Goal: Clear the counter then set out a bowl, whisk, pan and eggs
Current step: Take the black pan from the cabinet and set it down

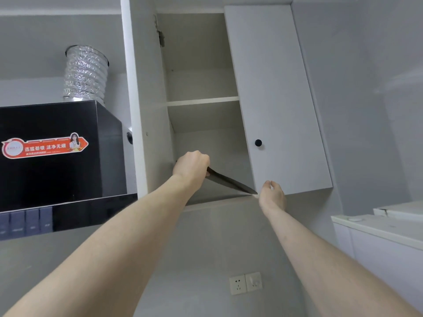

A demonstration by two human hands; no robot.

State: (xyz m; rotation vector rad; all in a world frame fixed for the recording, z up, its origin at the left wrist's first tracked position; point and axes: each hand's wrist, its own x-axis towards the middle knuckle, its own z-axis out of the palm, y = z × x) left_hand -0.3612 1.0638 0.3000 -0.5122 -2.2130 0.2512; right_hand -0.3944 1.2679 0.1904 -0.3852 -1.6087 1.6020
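I look up at a white wall cupboard [151, 88] whose left door stands open. My left hand [191, 167] reaches into its bottom shelf and grips the handle of a dark knife [231, 183]; the blade points right and down toward the shelf's front edge. My right hand [272, 195] is raised at the lower left corner of the shut right door [274, 88], its fingers loosely bent near the door's bottom edge and holding nothing. The knife's tip ends just left of that hand. Bowl, whisk, pan and eggs are not in view.
A middle shelf [202, 101] divides the cupboard; both shelves look bare apart from the knife. A black range hood [57, 152] with a silver duct [85, 74] hangs at left. A wall socket and switch [246, 282] sit below. A white appliance top [377, 227] is at right.
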